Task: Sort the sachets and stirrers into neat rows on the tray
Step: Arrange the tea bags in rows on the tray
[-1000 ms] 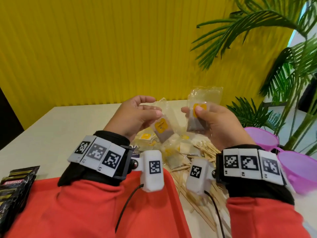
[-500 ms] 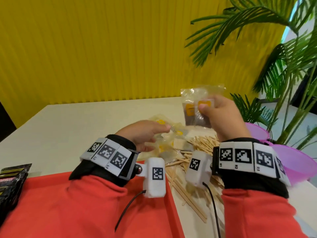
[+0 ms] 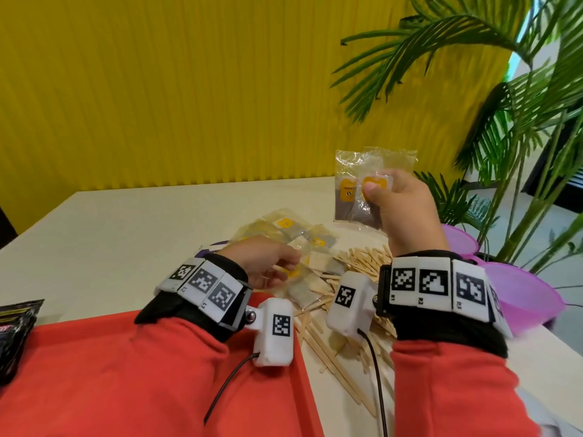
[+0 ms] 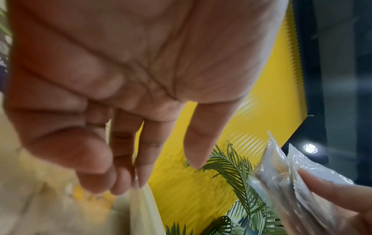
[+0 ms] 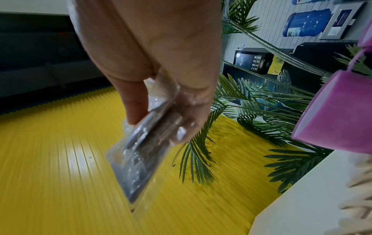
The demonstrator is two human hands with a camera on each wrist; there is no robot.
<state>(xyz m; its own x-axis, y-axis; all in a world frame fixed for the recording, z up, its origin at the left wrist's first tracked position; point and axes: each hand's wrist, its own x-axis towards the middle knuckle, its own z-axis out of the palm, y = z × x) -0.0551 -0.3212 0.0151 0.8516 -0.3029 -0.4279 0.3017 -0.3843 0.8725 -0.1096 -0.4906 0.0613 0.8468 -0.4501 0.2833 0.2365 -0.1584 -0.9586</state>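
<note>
My right hand [image 3: 375,190] is raised above the table's far side and pinches two clear sachets with yellow labels [image 3: 350,197]; they show again as the held sachets [image 5: 141,159] in the right wrist view. My left hand [image 3: 280,266] is down on the loose pile of sachets [image 3: 284,225]. In the left wrist view its fingertips [image 4: 124,182] pinch the edge of one clear sachet [image 4: 141,200]. Wooden stirrers [image 3: 362,263] lie heaped beside and under that pile. The red tray [image 3: 293,402] sits near me, mostly hidden under my red sleeves.
Black sachets [image 3: 15,329] lie at the tray's left end. Two purple bowls [image 3: 520,298] stand at the table's right edge, with a palm plant [image 3: 504,105] behind them. A yellow ribbed wall closes off the back.
My left hand came down from chest height to the pile and pinched a sachet there. The sachet it held before is now in my right hand beside the first one.
</note>
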